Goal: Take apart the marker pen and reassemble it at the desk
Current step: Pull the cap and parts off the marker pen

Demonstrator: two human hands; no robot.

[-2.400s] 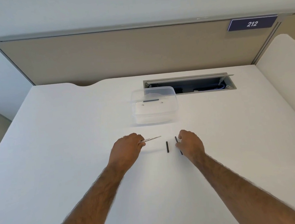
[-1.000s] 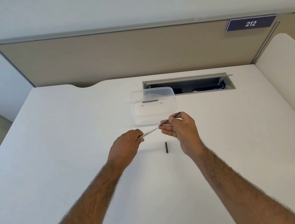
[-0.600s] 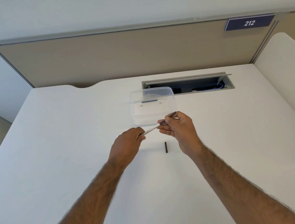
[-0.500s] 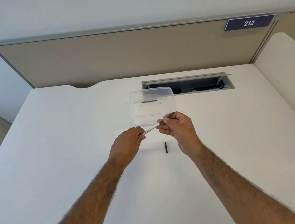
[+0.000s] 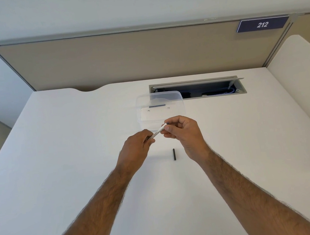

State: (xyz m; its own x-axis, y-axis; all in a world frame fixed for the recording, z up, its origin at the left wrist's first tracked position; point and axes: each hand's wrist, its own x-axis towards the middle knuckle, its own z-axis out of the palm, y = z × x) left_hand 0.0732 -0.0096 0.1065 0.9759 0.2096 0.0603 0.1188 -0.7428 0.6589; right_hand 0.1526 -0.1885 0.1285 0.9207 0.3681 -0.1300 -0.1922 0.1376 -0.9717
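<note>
A white desk (image 5: 57, 147) with an open cable hatch (image 5: 197, 89) near its far edge meets a beige partition (image 5: 124, 59) numbered 212 (image 5: 262, 24), under a pale wall (image 5: 137, 3).

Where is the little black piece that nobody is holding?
In the head view, the black piece lies on the desk, just below and between the two hands, closer to the right hand.

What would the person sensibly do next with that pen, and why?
Probably lower the right hand to pick up the small black piece lying alone on the desk. The white pen, held between both hands, looks nearly whole, with the left hand steadying it.
</note>
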